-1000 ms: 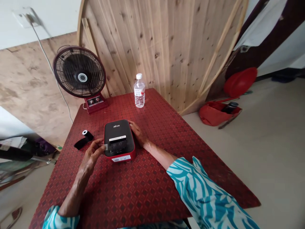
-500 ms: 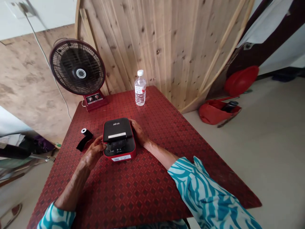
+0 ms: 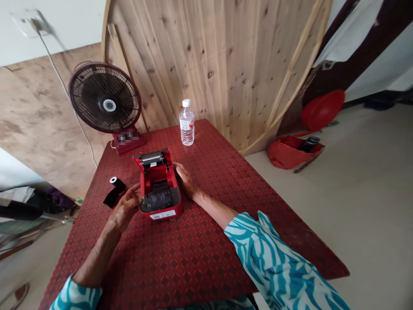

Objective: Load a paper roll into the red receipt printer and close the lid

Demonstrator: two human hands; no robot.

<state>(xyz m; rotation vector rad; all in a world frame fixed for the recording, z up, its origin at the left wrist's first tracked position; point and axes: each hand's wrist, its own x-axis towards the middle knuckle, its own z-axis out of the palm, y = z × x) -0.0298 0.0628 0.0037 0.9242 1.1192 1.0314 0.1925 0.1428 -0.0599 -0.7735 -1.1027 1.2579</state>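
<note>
A small red and black label printer (image 3: 159, 198) sits on the red patterned table (image 3: 200, 241). Its lid (image 3: 153, 160) stands swung up and back, showing the dark paper bay. My left hand (image 3: 125, 207) grips the printer's left side with curled fingers. My right hand (image 3: 186, 181) presses against its right side, fingers wrapped on the casing. A black roll with a white core (image 3: 114, 189) lies on the table just left of my left hand, a strip trailing from it.
A red-based table fan (image 3: 106, 101) stands at the table's back left, its cable running up the wall. A clear water bottle (image 3: 187, 124) stands at the back edge. A round wooden board leans behind. Red items (image 3: 295, 153) lie on the floor at right.
The printer's black lid has gone from closed, to slightly lifted, to fully swung up and back. Both hands stayed at the printer's sides.
</note>
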